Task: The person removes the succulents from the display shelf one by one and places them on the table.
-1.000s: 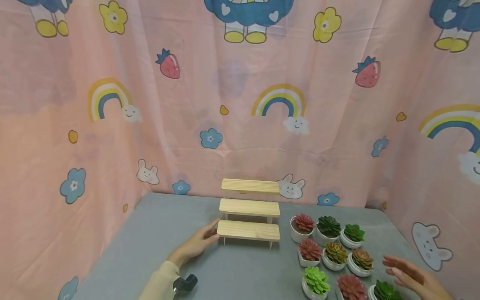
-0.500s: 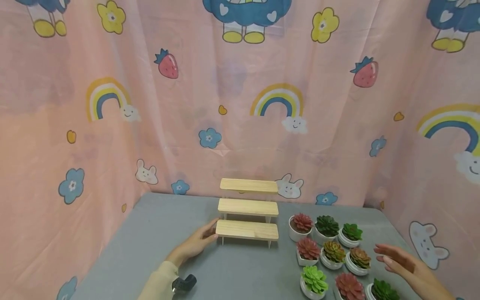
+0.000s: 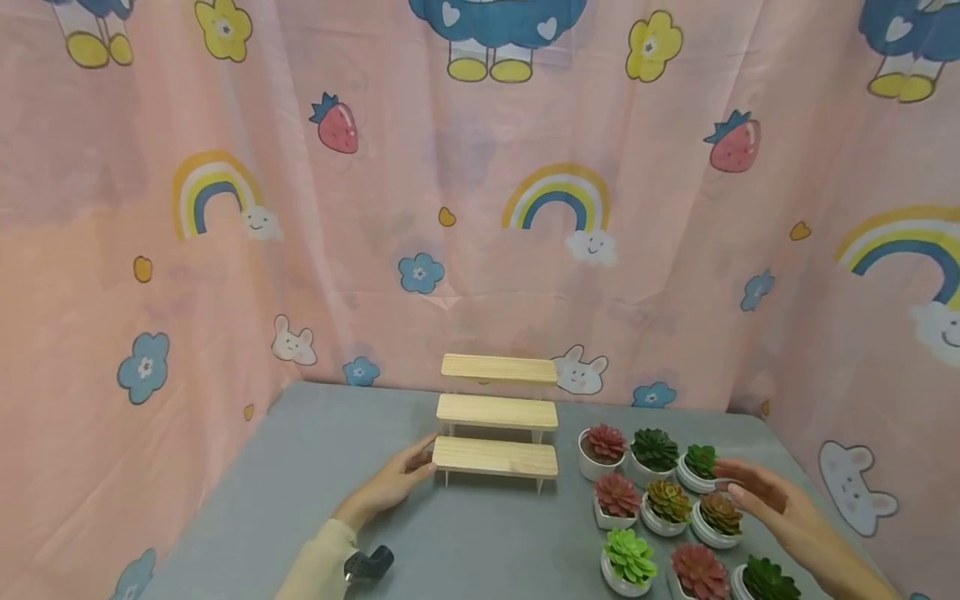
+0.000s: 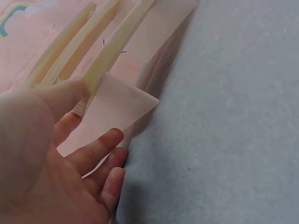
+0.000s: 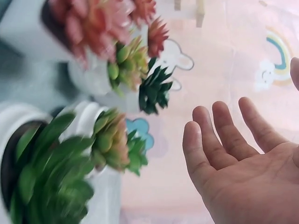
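A three-tier display stand with pale wooden shelves stands at the middle of the table. My left hand holds the left end of its lowest shelf; in the left wrist view the thumb lies on the wood, with the other fingers spread beside the clear support. My right hand is over the right side of the potted succulents, its fingertips at the small green succulent in the back row. Fingers spread and holding nothing, it shows beside the pots in the right wrist view. An orange-brown succulent stands just below it.
Several more succulents in white pots stand in rows right of the stand, among them a red one, a dark green one and a bright green one. A pink printed curtain hangs behind the grey table.
My right hand has moved left and forward, from beside the pots to the small green succulent at the back. The left hand stays at the lowest shelf.
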Demonstrator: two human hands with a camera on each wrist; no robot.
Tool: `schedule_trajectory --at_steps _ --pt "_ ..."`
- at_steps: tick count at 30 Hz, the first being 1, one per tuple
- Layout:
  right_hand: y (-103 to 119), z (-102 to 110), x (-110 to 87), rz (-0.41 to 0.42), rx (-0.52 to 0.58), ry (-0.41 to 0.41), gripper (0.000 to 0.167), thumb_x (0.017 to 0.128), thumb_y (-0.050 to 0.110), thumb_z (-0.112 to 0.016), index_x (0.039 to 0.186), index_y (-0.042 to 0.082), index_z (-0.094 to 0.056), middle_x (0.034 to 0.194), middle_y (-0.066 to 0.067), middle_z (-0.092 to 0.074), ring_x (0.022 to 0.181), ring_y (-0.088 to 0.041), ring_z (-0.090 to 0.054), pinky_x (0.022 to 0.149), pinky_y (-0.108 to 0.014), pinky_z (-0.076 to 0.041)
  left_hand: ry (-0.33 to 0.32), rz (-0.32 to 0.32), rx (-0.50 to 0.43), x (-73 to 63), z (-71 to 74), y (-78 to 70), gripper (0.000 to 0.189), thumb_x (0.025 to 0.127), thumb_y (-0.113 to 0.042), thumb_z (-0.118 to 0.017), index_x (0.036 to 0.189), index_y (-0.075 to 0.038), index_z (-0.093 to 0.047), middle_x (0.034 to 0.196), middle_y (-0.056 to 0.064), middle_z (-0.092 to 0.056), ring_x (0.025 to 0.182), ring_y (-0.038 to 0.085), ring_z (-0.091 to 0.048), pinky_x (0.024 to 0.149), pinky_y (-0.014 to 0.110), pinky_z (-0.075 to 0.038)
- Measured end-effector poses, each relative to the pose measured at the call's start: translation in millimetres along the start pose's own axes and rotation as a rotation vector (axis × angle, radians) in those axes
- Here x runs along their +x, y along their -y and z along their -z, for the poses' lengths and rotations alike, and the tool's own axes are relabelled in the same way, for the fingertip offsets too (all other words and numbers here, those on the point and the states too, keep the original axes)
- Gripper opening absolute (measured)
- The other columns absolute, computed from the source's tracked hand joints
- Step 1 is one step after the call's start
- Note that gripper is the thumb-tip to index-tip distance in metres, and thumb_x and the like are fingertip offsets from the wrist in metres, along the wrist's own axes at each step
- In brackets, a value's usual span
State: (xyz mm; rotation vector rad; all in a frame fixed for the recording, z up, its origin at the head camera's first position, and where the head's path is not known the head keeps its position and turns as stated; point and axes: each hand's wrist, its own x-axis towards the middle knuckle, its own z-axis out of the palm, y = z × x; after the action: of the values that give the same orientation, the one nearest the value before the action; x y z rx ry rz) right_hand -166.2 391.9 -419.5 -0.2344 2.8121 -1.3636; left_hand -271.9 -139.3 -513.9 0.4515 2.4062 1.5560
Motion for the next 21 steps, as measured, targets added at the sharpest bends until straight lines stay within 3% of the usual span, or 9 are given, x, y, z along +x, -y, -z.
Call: schedule_trajectory --at_steps 5,12,17,21 --pt "10 -10 8.0 0.055 0.032 -0.026 0.043 0.109 0.019 -0.045 0.147 -0.002 -0.044 0.119 0.042 -0.052 0.105 0.018 -0.056 0.079 -0.023 -0.056 -0.011 0.009 0.010 -1.1 1.1 1.8 0.062 0.105 -0.038 -0.053 0.160 -0.016 -0.032 0.154 0.028 -0.045 0.144 0.051 -0.039 0.113 0.070 -0.033" --pt "22 -22 18.6 0.046 0.127 -0.022 0.042 0.110 0.019 -0.045 0.146 -0.002 -0.044 0.117 0.042 -0.054 0.105 0.019 -0.056 0.078 -0.025 -0.059 -0.033 0.006 0.022 -1.4 0.6 3.0 0.061 0.105 -0.039 -0.053 0.158 -0.013 -0.035 0.147 0.027 -0.052 0.139 0.050 -0.046 0.111 0.069 -0.037" --pt "34 -31 27.1 0.060 0.131 -0.045 0.046 0.109 0.022 -0.047 0.147 -0.004 -0.043 0.117 0.042 -0.053 0.107 0.019 -0.056 0.075 -0.023 -0.057 -0.091 0.006 0.014 -2.7 5.4 -3.2 0.057 0.106 -0.033 -0.053 0.155 -0.009 -0.039 0.145 0.026 -0.055 0.138 0.049 -0.047 0.112 0.066 -0.039" --pt "41 -40 33.2 0.124 0.127 -0.072 0.045 0.108 0.020 -0.049 0.145 -0.006 -0.045 0.118 0.039 -0.055 0.107 0.016 -0.058 0.079 -0.016 -0.054 -0.151 0.018 -0.003 -2.7 9.8 -7.8 0.052 0.106 -0.028 -0.053 0.153 -0.010 -0.043 0.143 0.023 -0.058 0.137 0.046 -0.051 0.111 0.063 -0.041"
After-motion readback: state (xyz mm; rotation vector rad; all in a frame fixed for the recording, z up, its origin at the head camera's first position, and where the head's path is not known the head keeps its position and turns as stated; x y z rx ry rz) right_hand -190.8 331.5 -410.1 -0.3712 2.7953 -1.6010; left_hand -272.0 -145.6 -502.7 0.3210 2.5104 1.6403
